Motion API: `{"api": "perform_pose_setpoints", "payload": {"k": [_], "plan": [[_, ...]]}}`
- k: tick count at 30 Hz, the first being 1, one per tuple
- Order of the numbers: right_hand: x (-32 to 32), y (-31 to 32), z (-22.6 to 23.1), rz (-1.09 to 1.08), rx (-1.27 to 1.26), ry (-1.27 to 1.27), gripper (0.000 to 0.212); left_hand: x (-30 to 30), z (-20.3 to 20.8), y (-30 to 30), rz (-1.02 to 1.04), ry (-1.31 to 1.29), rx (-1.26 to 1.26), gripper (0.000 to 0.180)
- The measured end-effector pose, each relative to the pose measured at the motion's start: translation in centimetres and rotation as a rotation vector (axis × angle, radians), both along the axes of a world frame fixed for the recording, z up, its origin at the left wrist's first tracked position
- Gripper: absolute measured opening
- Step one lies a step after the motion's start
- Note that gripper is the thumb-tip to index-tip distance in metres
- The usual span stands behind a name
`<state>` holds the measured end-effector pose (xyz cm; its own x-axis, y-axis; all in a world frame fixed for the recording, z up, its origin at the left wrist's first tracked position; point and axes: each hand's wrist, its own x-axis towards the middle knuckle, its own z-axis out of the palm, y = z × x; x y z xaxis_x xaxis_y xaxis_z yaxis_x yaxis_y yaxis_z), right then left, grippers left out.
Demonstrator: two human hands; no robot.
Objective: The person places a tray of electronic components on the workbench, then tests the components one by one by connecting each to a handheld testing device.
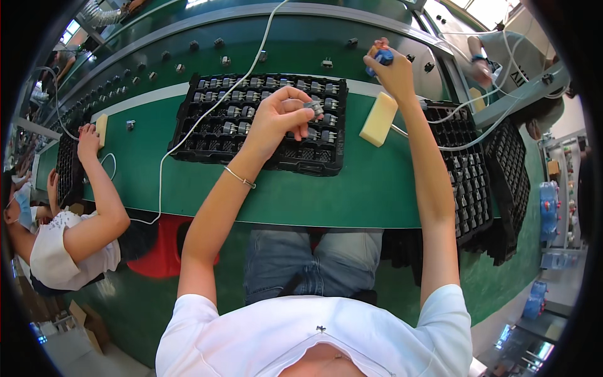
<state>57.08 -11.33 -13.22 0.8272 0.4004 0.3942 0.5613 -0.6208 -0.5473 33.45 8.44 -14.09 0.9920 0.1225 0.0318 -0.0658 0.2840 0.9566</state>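
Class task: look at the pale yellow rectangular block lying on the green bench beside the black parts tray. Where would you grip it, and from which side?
Grip the pale yellow rectangular block across its two long side faces, coming from above: it lies flat, its top is bare, and its narrow width probably suits a pinch.

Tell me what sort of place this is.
Most likely a factory assembly line: a long green conveyor belt carries spaced small parts, a black tray holds rows of grey plug-like parts, and a co-worker sits alongside.
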Motion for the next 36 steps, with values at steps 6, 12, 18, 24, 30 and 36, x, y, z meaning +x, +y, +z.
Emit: {"api": "perform_pose_setpoints", "payload": {"k": [6,12,18,24,30,36], "plan": [[-12.4,-0.1,2.1,0.439,0.56,0.699,0.03,-0.5,1.0,-2.1,0.138,-0.052,0.141,0.022],[-14.0,-0.4,1.1,0.405,0.556,0.881,0.033,-0.5,0.5,-2.3,0.105,-0.067,0.253,0.025],[-13.6,-1.0,0.3,0.501,0.55,1.075,0.039,-0.5,0.3,-2.0,-0.007,-0.017,0.24,0.031],[-12.6,-3.5,1.2,0.638,0.578,1.094,0.04,-0.7,1.2,0.5,0.024,-0.087,0.67,0.034],[-9.8,-7.7,0.3,0.073,0.283,0.238,0.034,-0.7,1.1,5.9,0.583,0.398,1.6,0.043],[-10.2,-8.2,-0.6,0.024,0.183,0.082,0.046,-1.3,0.2,8.8,0.582,0.591,1.631,0.042]]}}
